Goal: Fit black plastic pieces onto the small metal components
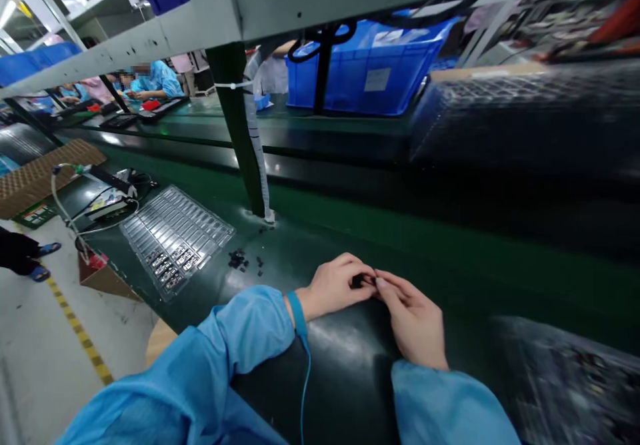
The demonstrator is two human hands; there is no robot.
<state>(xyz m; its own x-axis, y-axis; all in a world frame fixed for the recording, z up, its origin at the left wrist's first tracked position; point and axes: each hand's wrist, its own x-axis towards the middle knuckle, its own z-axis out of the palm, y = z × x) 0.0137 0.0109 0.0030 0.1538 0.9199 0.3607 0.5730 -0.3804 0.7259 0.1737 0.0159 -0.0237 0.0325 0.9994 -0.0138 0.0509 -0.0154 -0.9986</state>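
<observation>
My left hand (336, 287), with a blue wrist strap (297, 313) and cord, is closed in a pinch above the dark green bench. Its fingertips meet those of my right hand (419, 321), also closed in a pinch. Between them shows a bit of a small dark part (371, 279), mostly hidden by the fingers and too small to name. To the left of my hands lies a loose pile of small black pieces (239, 259). Beyond it is a clear plastic tray (175, 226) with several small electronic parts in its near compartments.
A second clear tray (575, 378) of parts, blurred, lies at the right. A post (243, 138) stands on the bench under a grey shelf beam (320, 8). Farther back is a blue bin (350, 75). A cabled device (113, 198) sits at the left; people work beyond.
</observation>
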